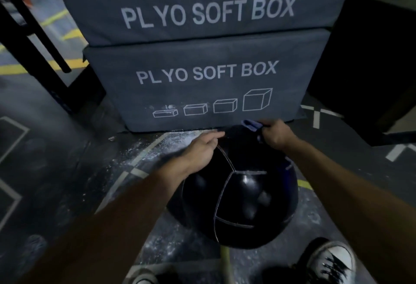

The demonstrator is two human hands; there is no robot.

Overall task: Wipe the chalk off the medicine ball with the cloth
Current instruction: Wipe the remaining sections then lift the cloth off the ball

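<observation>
Black medicine ball (243, 202) sitting on the dark gym floor (67, 171), just in front of the lower plyo soft box (202, 85); glossy stitched panels, likely heavy and slick, probably firm enough to take pressure but prone to rolling under a hard wipe; best steadied from the top or side, not lifted. Left hand (200, 150) resting on the upper left curve, fingers extended and holding nothing; right hand (273, 134) clenched around a blue cloth (249, 124) at the far top of the ball. Near face looking clean; far side hidden, so no telling. Little room ahead, box face close behind the ball; spilled chalk (157, 148) on the floor to the left; shoe (331, 261) close below; open floor on both sides for turning it.
</observation>
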